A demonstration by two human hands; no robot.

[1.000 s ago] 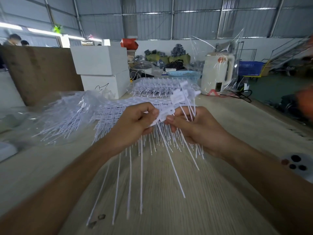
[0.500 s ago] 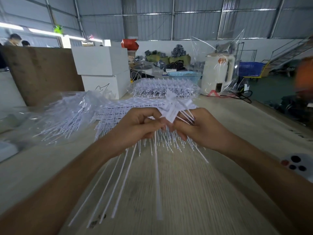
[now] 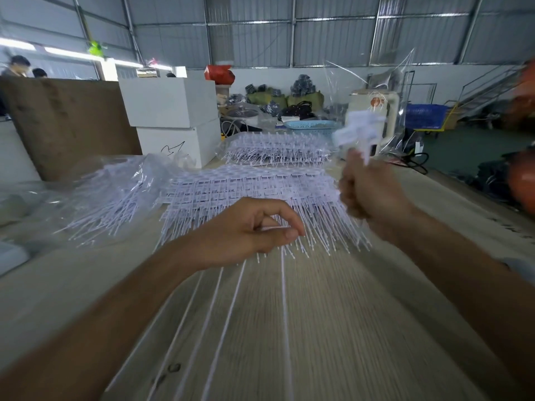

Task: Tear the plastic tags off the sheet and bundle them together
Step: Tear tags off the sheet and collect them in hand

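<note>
My left hand (image 3: 254,230) pinches the upper end of a partial sheet of white plastic tags (image 3: 231,308), whose long thin tails hang down toward me over the wooden table (image 3: 347,328). My right hand (image 3: 373,192), blurred by motion, is raised to the right and grips a small bundle of torn-off tags (image 3: 359,131) whose flat heads stick up above the fist. A stack of whole tag sheets (image 3: 260,192) lies flat on the table just behind both hands.
A second pile of tag sheets (image 3: 278,149) lies farther back. A clear bag of tags (image 3: 110,195) sits at the left. Stacked white boxes (image 3: 170,117), a brown board (image 3: 66,123) and a white appliance in clear wrap (image 3: 385,117) stand behind.
My hands were together pinching one tag. The right hand has pulled up and to the right with its bundle, and the left hand has dropped slightly with the remaining tags.
</note>
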